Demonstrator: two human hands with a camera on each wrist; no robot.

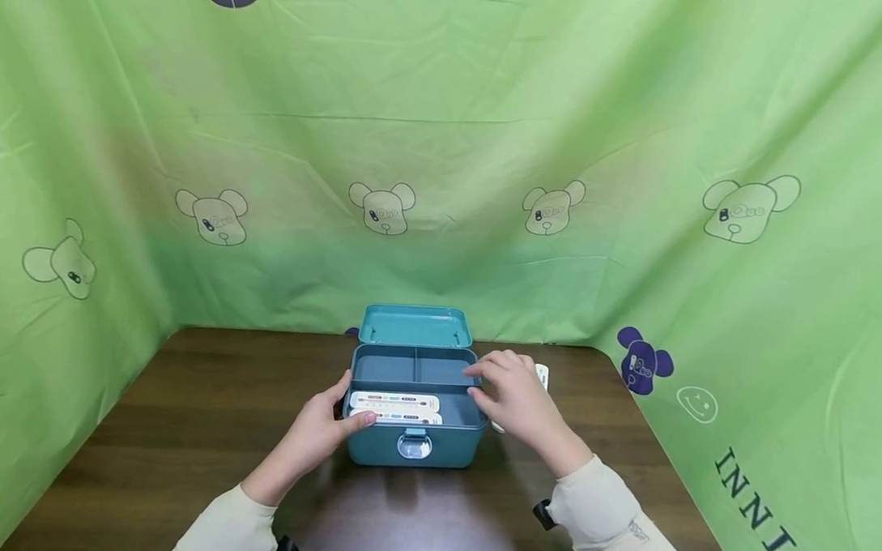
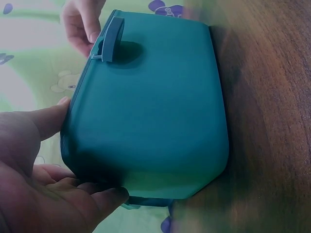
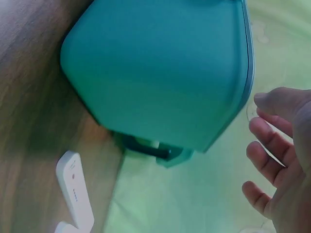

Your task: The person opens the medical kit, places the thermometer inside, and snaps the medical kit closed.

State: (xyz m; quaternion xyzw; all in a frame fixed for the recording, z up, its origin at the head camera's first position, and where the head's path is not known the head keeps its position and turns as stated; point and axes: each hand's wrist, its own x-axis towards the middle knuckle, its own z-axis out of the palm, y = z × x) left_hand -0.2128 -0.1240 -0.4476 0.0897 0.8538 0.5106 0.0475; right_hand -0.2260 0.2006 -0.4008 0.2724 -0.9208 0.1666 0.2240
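Note:
A teal lidded storage box [image 1: 418, 446] stands on the table with its lid [image 1: 416, 326] tipped back. Inside, a divided tray [image 1: 386, 370] is raised at the rear. Two slim white cases [image 1: 394, 403] with small coloured print lie at the left of the lower part. My left hand [image 1: 320, 426] holds the box's left end, thumb over the front rim and fingers along the side. My right hand [image 1: 516, 393] hovers by the right end with fingers loosely bent, and nothing is held in it in the right wrist view.
White slim pieces [image 3: 75, 189] lie on the wooden table [image 1: 220, 413] to the right of the box, partly hidden by the right hand in the head view. A green printed curtain [image 1: 470, 266] surrounds the table's back and sides.

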